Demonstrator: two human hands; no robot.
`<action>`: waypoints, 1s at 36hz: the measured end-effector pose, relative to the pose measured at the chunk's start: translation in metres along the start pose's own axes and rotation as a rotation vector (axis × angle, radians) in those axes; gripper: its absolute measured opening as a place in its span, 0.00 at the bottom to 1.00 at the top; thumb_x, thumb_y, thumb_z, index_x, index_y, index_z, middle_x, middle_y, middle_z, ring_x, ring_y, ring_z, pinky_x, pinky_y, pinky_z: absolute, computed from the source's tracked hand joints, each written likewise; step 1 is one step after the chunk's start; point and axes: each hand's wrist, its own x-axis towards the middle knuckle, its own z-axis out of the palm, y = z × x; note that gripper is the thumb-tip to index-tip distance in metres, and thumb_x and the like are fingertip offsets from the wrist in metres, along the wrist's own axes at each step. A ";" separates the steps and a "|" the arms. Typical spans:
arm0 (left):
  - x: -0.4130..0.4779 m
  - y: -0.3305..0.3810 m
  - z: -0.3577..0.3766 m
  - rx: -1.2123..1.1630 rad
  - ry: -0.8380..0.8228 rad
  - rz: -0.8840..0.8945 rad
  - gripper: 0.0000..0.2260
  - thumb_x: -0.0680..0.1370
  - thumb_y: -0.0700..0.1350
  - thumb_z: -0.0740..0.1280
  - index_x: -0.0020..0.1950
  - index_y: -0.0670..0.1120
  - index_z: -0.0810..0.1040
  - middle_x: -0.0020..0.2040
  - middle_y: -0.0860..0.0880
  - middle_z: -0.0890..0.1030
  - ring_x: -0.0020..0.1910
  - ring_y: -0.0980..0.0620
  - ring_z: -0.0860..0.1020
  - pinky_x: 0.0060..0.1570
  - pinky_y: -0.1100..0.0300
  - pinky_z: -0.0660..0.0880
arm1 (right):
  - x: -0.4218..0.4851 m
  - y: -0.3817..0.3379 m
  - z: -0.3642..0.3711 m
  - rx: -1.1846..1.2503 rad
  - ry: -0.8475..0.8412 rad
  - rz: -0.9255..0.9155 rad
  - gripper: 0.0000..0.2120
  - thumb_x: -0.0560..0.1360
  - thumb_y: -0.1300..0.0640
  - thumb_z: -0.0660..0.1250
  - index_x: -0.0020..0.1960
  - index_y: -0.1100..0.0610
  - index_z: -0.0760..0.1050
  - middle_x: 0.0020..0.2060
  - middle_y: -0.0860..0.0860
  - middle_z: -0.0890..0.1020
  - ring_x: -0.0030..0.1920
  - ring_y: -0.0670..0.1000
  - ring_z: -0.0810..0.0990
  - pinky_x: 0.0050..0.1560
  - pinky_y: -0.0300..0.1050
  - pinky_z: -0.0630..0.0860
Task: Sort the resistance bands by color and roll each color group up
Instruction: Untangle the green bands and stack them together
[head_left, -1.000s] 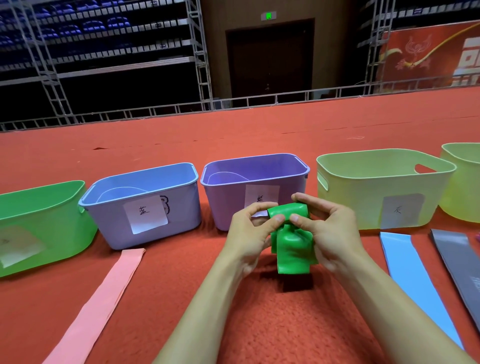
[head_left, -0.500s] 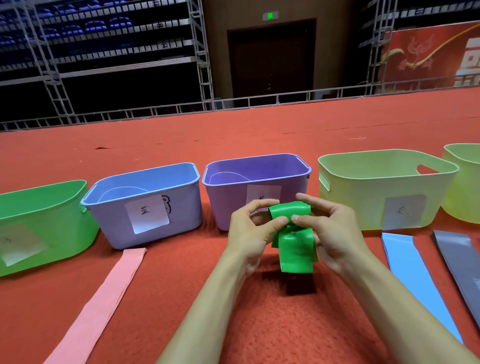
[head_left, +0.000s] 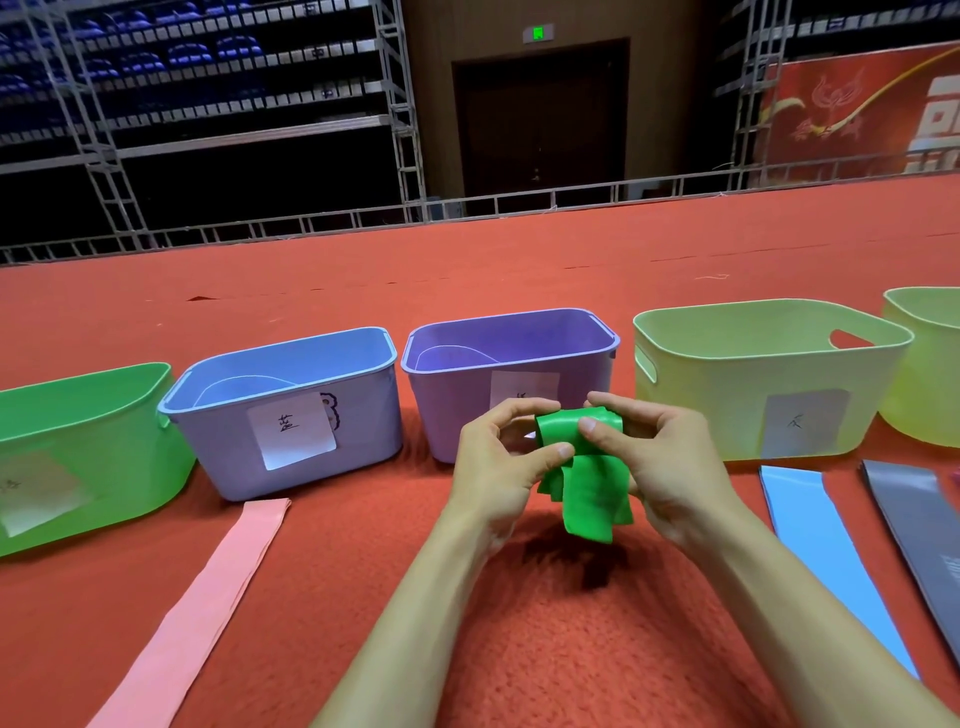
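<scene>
Head view: left hand (head_left: 498, 457) and right hand (head_left: 660, 457) both pinch thin green rubber resistance band (head_left: 587, 473), half-rolled, held above red carpet (head_left: 519, 649) before purple plastic bin (head_left: 457, 415). Risk: loose tail slips, roll springs open.

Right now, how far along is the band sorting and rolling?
Done: nothing visibly finished; the blue bin and purple bin show no rolled bands inside. In hand: the left hand and right hand are rolling the green band, its tail hanging loose. Left: the pink band, light blue band and grey band lie flat on the red carpet.
</scene>
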 end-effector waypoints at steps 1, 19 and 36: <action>0.000 -0.001 0.000 0.007 0.002 0.007 0.17 0.69 0.26 0.71 0.49 0.47 0.81 0.42 0.48 0.84 0.41 0.50 0.82 0.40 0.53 0.79 | 0.000 0.000 0.000 -0.008 -0.006 -0.001 0.15 0.69 0.68 0.73 0.55 0.60 0.80 0.42 0.55 0.85 0.42 0.52 0.82 0.50 0.52 0.80; 0.001 0.004 0.002 -0.174 -0.040 -0.152 0.05 0.77 0.35 0.67 0.51 0.42 0.79 0.47 0.44 0.81 0.43 0.50 0.81 0.45 0.55 0.80 | 0.000 0.002 -0.002 -0.031 -0.046 -0.072 0.16 0.66 0.75 0.72 0.45 0.57 0.81 0.40 0.54 0.85 0.42 0.51 0.82 0.51 0.50 0.80; 0.002 0.007 -0.007 -0.124 -0.104 -0.239 0.03 0.77 0.39 0.68 0.50 0.42 0.78 0.42 0.43 0.82 0.39 0.48 0.82 0.40 0.58 0.80 | -0.002 0.004 -0.002 -0.057 -0.070 -0.126 0.18 0.65 0.76 0.72 0.46 0.55 0.82 0.42 0.52 0.86 0.42 0.50 0.83 0.49 0.48 0.81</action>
